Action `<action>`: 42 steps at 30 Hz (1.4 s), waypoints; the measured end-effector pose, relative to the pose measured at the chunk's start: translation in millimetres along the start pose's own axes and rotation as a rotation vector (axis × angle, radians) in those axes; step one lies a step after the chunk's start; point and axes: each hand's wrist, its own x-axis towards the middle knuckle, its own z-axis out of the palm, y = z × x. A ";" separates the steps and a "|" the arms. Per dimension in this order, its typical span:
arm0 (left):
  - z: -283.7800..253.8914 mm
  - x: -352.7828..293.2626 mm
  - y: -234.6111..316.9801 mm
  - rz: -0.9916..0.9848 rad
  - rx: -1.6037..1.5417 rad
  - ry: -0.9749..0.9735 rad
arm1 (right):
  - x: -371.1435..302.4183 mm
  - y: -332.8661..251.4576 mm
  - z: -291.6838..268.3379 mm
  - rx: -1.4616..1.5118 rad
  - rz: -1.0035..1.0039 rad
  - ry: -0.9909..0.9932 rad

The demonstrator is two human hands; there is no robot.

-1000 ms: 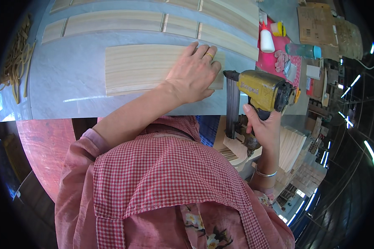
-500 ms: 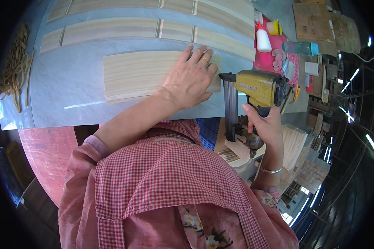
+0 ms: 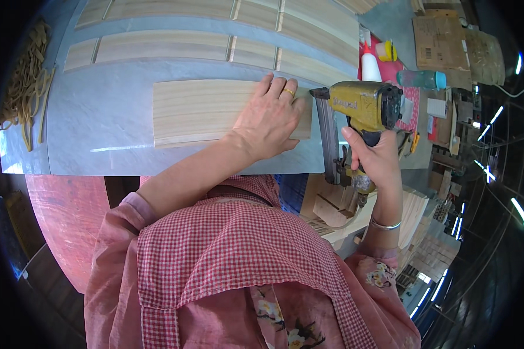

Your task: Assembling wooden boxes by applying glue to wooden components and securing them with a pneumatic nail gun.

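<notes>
Across the right part of a pale wooden board lies my left hand, its fingers at the far edge and its thumb at the near edge, holding the board down on the table. A ring sits on one finger. My right hand is wrapped round the handle of a yellow and black nail gun. The gun's nose is right at the board's right end; whether they touch I cannot tell. Its long dark magazine points back toward me, past the table's front edge.
Grooved wooden strips lie in rows farther back on the grey table. Rubber bands hang in a bundle at the left. A white glue bottle, a yellow tub and a teal bottle stand or lie at the right.
The nail gun's nose has come up slightly along the board's right end, and its magazine has tilted. In the picture the board sits a little lower and farther right, with my left hand still on it.
</notes>
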 end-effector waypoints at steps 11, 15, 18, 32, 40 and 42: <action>1.5 1.6 -1.2 0.017 -0.003 0.016 | -4.4 -1.1 10.6 0.083 0.052 0.039; 0.3 1.5 -0.3 0.003 -0.005 -0.022 | 0.5 -4.1 5.8 0.060 0.069 0.025; -4.7 -1.8 -0.3 -0.023 0.003 -0.047 | 1.7 -7.2 2.1 0.019 0.072 -0.007; -108.3 -97.2 -70.9 -0.312 0.239 -0.204 | -62.8 21.0 -1.4 0.040 0.052 0.066; -55.7 -53.4 -46.0 -0.231 0.194 -0.051 | -81.3 27.4 13.7 0.064 0.012 0.006; -53.3 -51.7 -46.2 -0.239 0.191 -0.054 | -80.7 28.1 14.6 0.071 0.007 0.003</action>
